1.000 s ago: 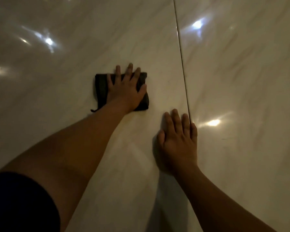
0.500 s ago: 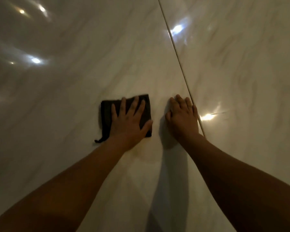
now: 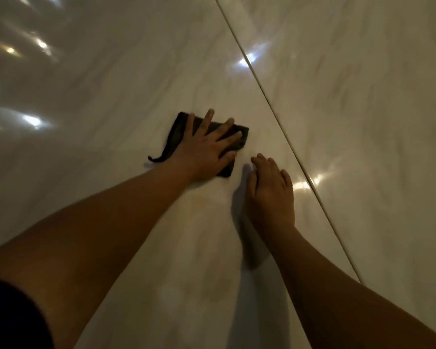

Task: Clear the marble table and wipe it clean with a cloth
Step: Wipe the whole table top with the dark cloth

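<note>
A dark folded cloth [image 3: 178,136] lies flat on the glossy white marble table [image 3: 111,79]. My left hand [image 3: 207,147] presses down on the cloth with its fingers spread, covering most of it; a thin loop of the cloth sticks out at the lower left. My right hand [image 3: 271,190] rests palm down on the bare marble just right of the cloth, fingers together, holding nothing.
A dark seam [image 3: 282,124] between two marble slabs runs diagonally from the top middle to the lower right, just right of my right hand. Bright light reflections dot the surface. A dark sleeve [image 3: 13,316] shows at the lower left.
The view has turned, so the seam now slants more. My left hand has pushed the cloth and rotated it; my right hand sits lower and closer to the cloth's right edge.
</note>
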